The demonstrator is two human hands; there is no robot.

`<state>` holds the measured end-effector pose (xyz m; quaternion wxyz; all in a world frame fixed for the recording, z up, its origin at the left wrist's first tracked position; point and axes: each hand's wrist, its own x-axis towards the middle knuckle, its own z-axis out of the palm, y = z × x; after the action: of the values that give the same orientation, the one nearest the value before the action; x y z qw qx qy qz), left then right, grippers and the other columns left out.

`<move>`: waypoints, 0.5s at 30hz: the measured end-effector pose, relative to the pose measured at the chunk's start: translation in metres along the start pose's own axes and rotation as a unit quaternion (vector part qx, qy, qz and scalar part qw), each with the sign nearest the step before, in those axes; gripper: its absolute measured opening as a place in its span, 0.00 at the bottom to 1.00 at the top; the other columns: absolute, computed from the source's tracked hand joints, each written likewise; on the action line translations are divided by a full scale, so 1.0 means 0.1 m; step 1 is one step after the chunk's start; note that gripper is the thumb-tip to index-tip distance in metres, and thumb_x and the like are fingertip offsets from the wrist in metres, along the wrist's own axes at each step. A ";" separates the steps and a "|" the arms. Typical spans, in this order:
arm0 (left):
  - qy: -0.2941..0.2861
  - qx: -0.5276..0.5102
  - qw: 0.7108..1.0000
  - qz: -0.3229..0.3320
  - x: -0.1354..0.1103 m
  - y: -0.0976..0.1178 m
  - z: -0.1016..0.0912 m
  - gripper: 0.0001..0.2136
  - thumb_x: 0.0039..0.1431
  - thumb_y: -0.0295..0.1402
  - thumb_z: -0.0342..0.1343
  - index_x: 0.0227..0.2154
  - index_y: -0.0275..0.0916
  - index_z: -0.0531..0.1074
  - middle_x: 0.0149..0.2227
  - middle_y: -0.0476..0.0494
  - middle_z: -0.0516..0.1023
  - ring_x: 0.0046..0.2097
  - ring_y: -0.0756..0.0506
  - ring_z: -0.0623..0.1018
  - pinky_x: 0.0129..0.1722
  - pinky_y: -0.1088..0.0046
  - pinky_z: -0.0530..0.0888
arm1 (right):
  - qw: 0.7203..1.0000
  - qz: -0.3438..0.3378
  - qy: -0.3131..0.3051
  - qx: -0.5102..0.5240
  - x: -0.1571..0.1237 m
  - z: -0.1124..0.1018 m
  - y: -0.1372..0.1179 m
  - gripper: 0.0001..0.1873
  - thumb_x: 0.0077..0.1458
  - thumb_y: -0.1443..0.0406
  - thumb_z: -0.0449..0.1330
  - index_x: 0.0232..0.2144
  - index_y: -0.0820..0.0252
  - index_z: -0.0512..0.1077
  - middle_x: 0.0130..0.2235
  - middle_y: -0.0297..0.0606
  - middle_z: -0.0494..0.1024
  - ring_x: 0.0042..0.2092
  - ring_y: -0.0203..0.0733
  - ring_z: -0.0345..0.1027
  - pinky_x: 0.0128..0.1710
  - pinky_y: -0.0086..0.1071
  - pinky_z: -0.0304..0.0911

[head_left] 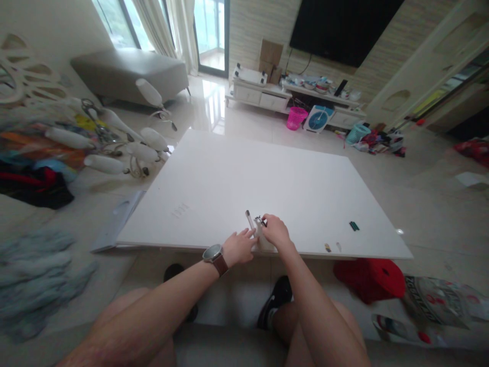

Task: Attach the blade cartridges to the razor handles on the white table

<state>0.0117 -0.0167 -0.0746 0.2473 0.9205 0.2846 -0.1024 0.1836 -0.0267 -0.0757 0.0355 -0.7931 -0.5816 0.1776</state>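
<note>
At the near edge of a large white board [267,173], both my hands work close together. My left hand [239,246], with a watch [212,252] on its wrist, lies with fingers stretched out on the board. Its fingertips reach the lower end of a slim clear tube with a dark cap [249,217]. My right hand [276,231] is closed, thumb and fingers pinching a small dark and metallic piece [259,219] beside the tube. The exact kind of that piece is too small to tell. A pale, flat patch shows below the right fingers, partly covered by them.
Small green pieces [354,226] and tiny bits [327,247] lie on the board's right, faint clear strips [179,210] on its left. A white lamp fixture [132,148] stands beyond the left edge. A red stool [376,280] and a printed bag [439,300] are at lower right.
</note>
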 end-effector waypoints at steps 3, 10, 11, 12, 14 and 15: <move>0.012 0.008 1.000 -0.013 -0.03 -0.01 -0.06 0.25 0.58 0.34 0.56 0.60 0.41 0.66 0.69 0.32 0.58 0.68 0.33 0.61 0.61 0.47 0.65 | 1.000 -0.004 -0.010 -0.010 -0.01 0.00 0.00 0.15 0.59 0.69 0.56 0.47 0.55 0.76 0.45 0.44 0.81 0.45 0.44 0.74 0.41 0.32 0.60; 0.012 0.003 0.999 -0.041 -0.07 -0.07 -0.18 0.21 0.58 0.35 0.56 0.55 0.38 0.71 0.66 0.28 0.62 0.66 0.32 0.63 0.60 0.45 0.64 | 0.999 -0.003 -0.028 -0.023 -0.02 0.01 -0.04 0.12 0.62 0.65 0.57 0.42 0.53 0.81 0.43 0.46 0.82 0.43 0.47 0.76 0.39 0.33 0.61; 0.009 0.001 0.999 -0.044 -0.07 -0.08 -0.19 0.22 0.58 0.35 0.56 0.55 0.37 0.71 0.67 0.27 0.61 0.66 0.31 0.63 0.60 0.44 0.64 | 0.999 -0.001 -0.028 -0.026 -0.02 0.01 -0.05 0.12 0.62 0.65 0.57 0.42 0.53 0.81 0.43 0.47 0.82 0.43 0.47 0.76 0.39 0.33 0.61; 0.006 -0.001 0.999 -0.048 -0.07 -0.08 -0.19 0.22 0.58 0.35 0.56 0.56 0.36 0.70 0.67 0.27 0.60 0.67 0.31 0.62 0.60 0.43 0.63 | 0.999 0.001 -0.027 -0.029 -0.02 0.02 -0.05 0.13 0.62 0.65 0.57 0.42 0.54 0.81 0.43 0.47 0.82 0.43 0.48 0.76 0.38 0.33 0.61; -0.002 0.000 0.999 -0.053 -0.06 -0.07 -0.19 0.23 0.58 0.35 0.56 0.57 0.36 0.70 0.67 0.26 0.59 0.67 0.31 0.61 0.60 0.42 0.63 | 0.999 0.004 -0.028 -0.032 -0.03 0.02 -0.06 0.13 0.61 0.66 0.57 0.42 0.55 0.81 0.42 0.48 0.82 0.43 0.48 0.76 0.38 0.33 0.61; -0.004 0.001 0.999 -0.053 -0.06 -0.07 -0.18 0.23 0.59 0.35 0.56 0.57 0.36 0.70 0.67 0.26 0.59 0.67 0.31 0.61 0.60 0.42 0.63 | 0.999 0.005 -0.027 -0.033 -0.03 0.03 -0.06 0.12 0.61 0.66 0.57 0.42 0.56 0.81 0.42 0.49 0.82 0.42 0.49 0.76 0.37 0.33 0.61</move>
<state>0.0035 -0.0051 -0.0600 0.2420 0.9038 0.3322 -0.1197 0.1767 -0.0277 -0.0761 -0.0078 -0.7918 -0.5836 0.1800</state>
